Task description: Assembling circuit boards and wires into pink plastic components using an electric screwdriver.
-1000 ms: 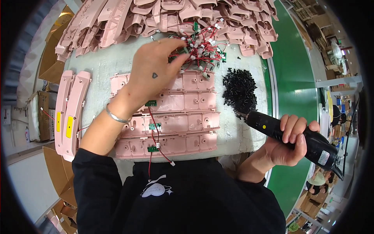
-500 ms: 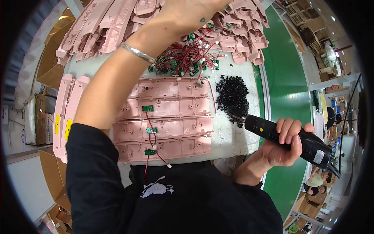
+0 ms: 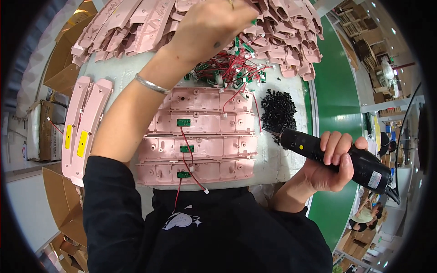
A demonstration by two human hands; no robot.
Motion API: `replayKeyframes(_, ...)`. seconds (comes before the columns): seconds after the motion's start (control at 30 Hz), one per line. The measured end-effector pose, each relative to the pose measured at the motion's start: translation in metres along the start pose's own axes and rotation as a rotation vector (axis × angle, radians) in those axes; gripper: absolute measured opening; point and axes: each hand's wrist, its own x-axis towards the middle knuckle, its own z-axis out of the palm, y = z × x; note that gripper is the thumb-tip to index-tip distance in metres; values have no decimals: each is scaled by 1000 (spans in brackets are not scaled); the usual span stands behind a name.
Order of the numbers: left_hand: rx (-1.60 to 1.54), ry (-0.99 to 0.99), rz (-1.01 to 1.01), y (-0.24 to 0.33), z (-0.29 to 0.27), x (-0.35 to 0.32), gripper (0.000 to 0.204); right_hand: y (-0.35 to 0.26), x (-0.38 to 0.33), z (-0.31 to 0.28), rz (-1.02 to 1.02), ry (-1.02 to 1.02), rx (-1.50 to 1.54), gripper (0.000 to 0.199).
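Note:
My left hand [image 3: 210, 26] is raised over the far side of the bench, fingers closed on a small green circuit board [image 3: 253, 21] with red wires hanging toward the tangle of wired boards [image 3: 227, 73]. My right hand [image 3: 328, 163] grips a black electric screwdriver [image 3: 337, 157], its tip beside a heap of black screws [image 3: 277, 109]. Several pink plastic housings [image 3: 200, 134] lie in a row in front of me; three carry a green board with a red wire.
A big pile of pink housings [image 3: 150, 22] fills the back of the bench. Two long pink parts with yellow labels [image 3: 84, 123] lie at the left. Cardboard boxes [image 3: 59, 68] stand at the left, a green floor strip [image 3: 337, 91] at the right.
My left hand has lifted from the wire tangle up and away, carrying a small green board. The screwdriver hand has stayed near the screw heap.

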Motion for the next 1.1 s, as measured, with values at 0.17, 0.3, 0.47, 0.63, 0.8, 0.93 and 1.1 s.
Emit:
replayKeyframes(0.17,-240,359,-144,16,0,22,13,-4,-1,4,-7,5,-18,30)
replayKeyframes(0.3,0,-205,-191,9,28,3,15,-6,-2,7,-2,-8,-22,30)
replayKeyframes(0.47,-330,345,-186,9,-30,19,23,-8,-3,7,7,-12,-24,31)
replayKeyframes(0.63,-597,-238,-563,26,-88,-20,7,-6,-2,11,-1,-32,-23,33)
replayKeyframes(0.8,-805,-550,-854,32,-95,-87,8,29,8,49,111,-114,84,36)
replayKeyframes(0.93,-661,-546,-881,35,-68,-121,12,71,14,84,186,-127,108,39)
replayKeyframes(1.1,-519,-554,-669,41,-53,-134,16,93,16,110,206,-223,-62,36)
